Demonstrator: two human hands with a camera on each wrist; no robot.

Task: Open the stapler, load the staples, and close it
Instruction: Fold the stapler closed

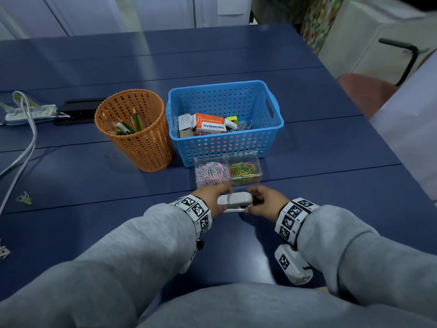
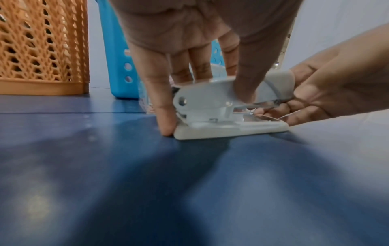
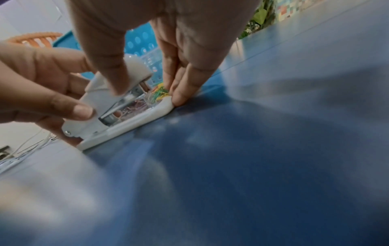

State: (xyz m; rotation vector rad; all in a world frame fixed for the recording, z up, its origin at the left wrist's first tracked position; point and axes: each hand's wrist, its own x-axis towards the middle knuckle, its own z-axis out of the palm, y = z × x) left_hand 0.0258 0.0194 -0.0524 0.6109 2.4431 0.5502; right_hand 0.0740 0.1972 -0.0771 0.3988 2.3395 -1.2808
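A small white stapler [image 1: 234, 201] stands with its base flat on the blue table [image 1: 94, 176], close in front of me. My left hand [image 1: 211, 196] holds its hinge end: the thumb [image 2: 246, 89] presses the near side, the other fingers [image 2: 162, 103] reach down behind and at the rear of the base. My right hand [image 1: 266, 201] pinches the front end, with its thumb [image 3: 109, 71] on the top cover and its fingers [image 3: 185, 89] at the tip of the base. The cover lies down over the metal magazine [image 2: 258, 104]. Grey staple strips [image 1: 244, 126] lie in the blue basket.
Just beyond the stapler stands a clear two-part box of paper clips [image 1: 227, 171]. Behind it is the blue basket [image 1: 227, 147] with small boxes, and an orange mesh cup [image 1: 142, 147] of pencils. A power strip with cables [image 1: 30, 112] and a binder clip [image 1: 24, 198] lie at the left.
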